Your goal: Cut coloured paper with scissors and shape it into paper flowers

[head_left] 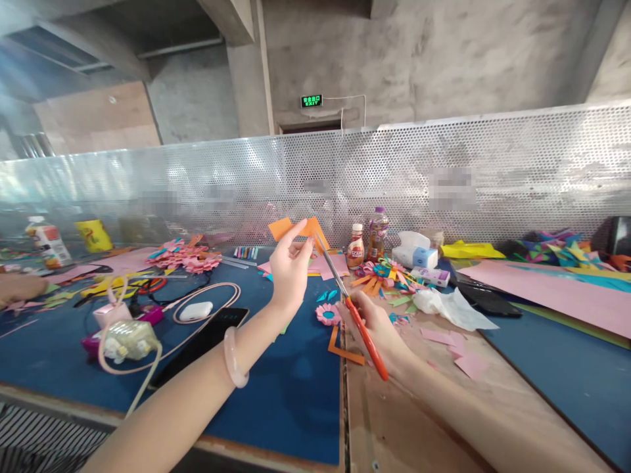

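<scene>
My left hand (290,268) is raised above the blue table mat (276,394) and pinches a piece of orange paper (282,227) between its fingertips. My right hand (375,327) grips orange-handled scissors (363,335), and their metal blades reach up into the orange paper's right part. A pink bangle (233,358) sits on my left wrist. Under the hands lie a small pink paper flower (327,314) and a cut orange strip (344,351).
Two bottles (367,244), a tissue pack (415,255), crumpled tissue (451,307), paper scraps, pink paper flowers (187,257), a black phone (203,341), white earbud case (196,311) and cables crowd the table. A perforated metal screen (444,177) rises behind. Another person's hand (18,288) rests far left.
</scene>
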Demonstrator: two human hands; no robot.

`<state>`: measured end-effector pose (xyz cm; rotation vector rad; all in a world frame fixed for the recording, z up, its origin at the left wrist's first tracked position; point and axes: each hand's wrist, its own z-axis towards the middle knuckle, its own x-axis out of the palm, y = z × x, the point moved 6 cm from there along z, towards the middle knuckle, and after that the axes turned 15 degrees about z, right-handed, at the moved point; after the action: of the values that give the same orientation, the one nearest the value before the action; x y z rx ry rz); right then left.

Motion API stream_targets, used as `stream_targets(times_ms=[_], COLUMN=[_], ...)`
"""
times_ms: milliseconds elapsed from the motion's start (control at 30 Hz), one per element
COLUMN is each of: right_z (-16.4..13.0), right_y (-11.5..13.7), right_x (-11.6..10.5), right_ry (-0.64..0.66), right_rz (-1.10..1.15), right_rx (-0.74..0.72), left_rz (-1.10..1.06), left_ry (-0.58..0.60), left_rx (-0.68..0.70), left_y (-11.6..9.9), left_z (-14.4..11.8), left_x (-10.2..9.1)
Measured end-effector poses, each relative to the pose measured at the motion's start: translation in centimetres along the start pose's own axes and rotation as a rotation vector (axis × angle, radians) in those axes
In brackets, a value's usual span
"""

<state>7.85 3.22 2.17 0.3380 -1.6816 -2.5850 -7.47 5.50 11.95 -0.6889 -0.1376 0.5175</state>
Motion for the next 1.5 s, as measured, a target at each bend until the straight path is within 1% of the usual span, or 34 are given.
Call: stream_targets(times_ms=[200, 400, 700, 933, 1200, 1500], right_z=[0.08, 0.18, 0.13, 0.30, 0.16, 0.16], right_y=[0.17, 0.02, 0.07, 0.08, 0.03, -0.22], right_x=[-0.03, 0.03, -0.14, -0.16, -0.09, -0.06], right_ry=[0.003, 0.022, 0.002, 0.008, 0.003, 0.013], right_rz=[-0.010, 0.008, -0.037, -0.057, -0.040, -0.017], right_rx=[-0.004, 0.032, -0.014, 0.011, -0.011, 0.000], left_rz=[0.016, 0.011, -0.001, -0.012, -0.015, 0.016], left_ry=[0.002, 0.001, 0.012, 0.009, 0.011, 0.008], left_rx=[-0.004, -0.004, -0.010, -0.017, -0.019, -0.012], left_y=[-0.10, -0.05, -0.17, -0.13, 0.02, -0.13], left_z=[-0.01, 0.00, -0.04, -0.02, 0.02, 0.00], left_x=[0.01, -0.04, 0.04, 0.00, -0.01, -0.12])
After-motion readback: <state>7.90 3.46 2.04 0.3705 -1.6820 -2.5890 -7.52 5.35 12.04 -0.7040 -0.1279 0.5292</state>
